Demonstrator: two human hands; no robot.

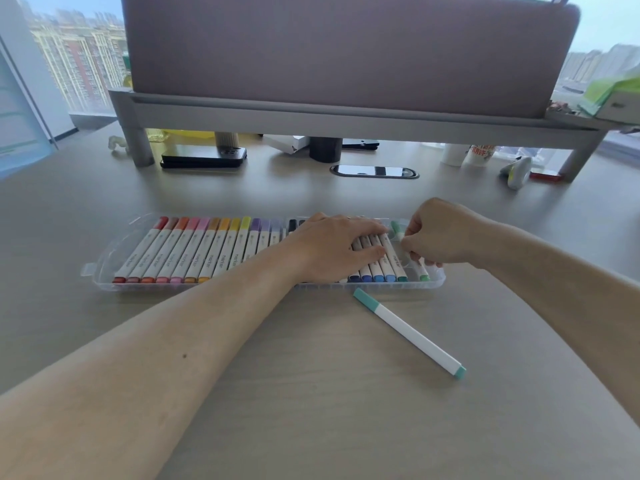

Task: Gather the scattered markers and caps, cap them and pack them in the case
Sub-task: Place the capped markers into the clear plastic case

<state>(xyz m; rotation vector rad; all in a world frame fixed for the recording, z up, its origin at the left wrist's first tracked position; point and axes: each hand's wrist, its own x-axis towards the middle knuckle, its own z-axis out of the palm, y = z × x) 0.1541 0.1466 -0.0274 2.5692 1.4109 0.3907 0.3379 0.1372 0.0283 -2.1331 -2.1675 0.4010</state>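
Clear plastic is the case [225,287], lying long side toward you on the beige table [311,410]. From its left end the markers [207,251] lie side by side in one row, white barrels with coloured caps: red, orange, pink, yellow, then purple.

Right of the middle, your left hand [332,247] rests palm down on the row. Its fingers are straight and close together, pressing on the blue-ended markers [377,268] beneath them, and it grips nothing.

Just past those fingertips, at the case's right end, a green marker [396,226] sits in the last gap. Its far cap shows between your hands, and its near end lies by the front wall.

Your right hand [440,233] is over it with fingers curled tight round the barrel — how the thumb lies is hidden. The two hands are close, nearly touching.

On the table just in front of the case's right half, a teal marker [408,332] lies loose. It is teal at both ends and slants away toward your right, apart from both hands.

Farther back — again from the left — are a black phone [204,156], an oval cable port [374,171] and two cups [479,155] under a grey shelf [346,121].
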